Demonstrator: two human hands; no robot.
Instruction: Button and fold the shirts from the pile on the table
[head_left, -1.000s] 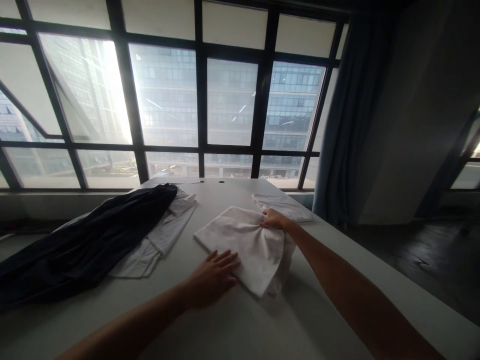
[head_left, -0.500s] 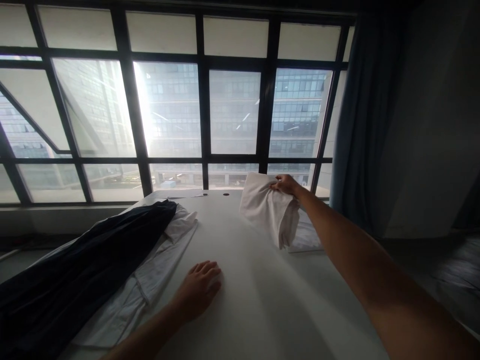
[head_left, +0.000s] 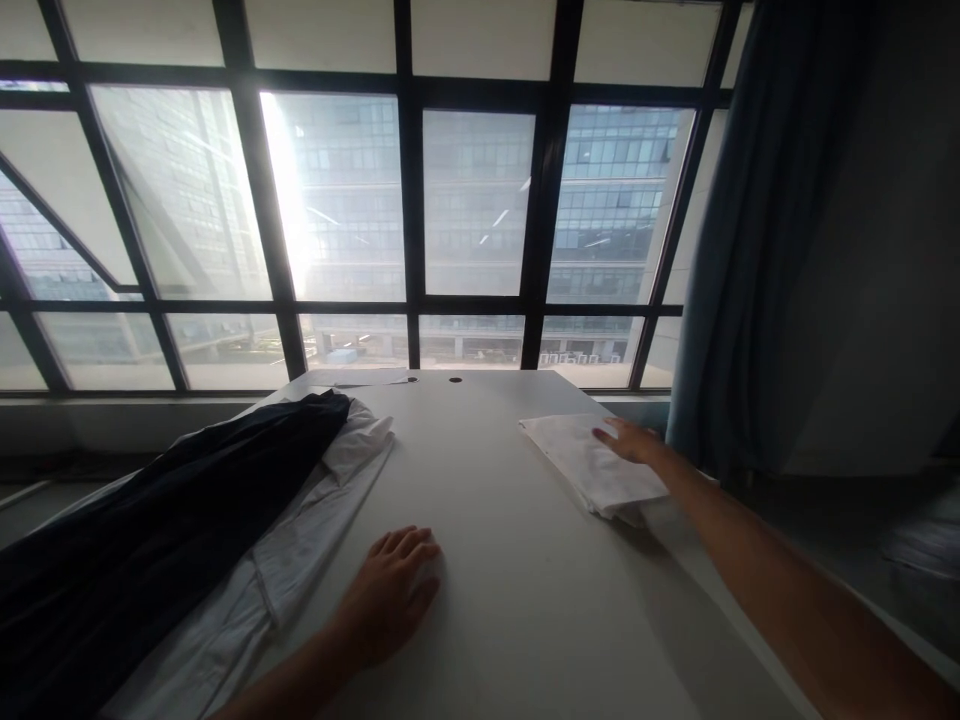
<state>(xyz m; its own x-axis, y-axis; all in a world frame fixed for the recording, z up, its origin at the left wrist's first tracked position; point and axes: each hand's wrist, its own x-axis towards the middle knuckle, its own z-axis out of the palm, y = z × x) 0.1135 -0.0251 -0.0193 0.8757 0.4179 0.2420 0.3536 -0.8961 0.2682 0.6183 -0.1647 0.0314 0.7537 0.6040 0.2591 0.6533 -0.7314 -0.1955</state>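
A stack of folded white cloths (head_left: pixel 592 465) lies near the right edge of the grey table (head_left: pixel 495 600). My right hand (head_left: pixel 630 441) rests flat on top of the stack, fingers spread, gripping nothing. My left hand (head_left: pixel 394 590) lies palm down on the bare tabletop near the front, just right of a white shirt (head_left: pixel 315 520). A dark garment (head_left: pixel 150 520) is draped over that shirt along the table's left side.
A wall of large windows with dark frames (head_left: pixel 405 200) stands behind the table. A grey-blue curtain (head_left: pixel 750 230) hangs at the right. Two small round holes (head_left: pixel 454 380) sit near the table's far edge.
My right hand lifted the folded white cloth off the table's middle, carried it right and set it on the other folded cloth. My left hand slid slightly left and stayed flat.
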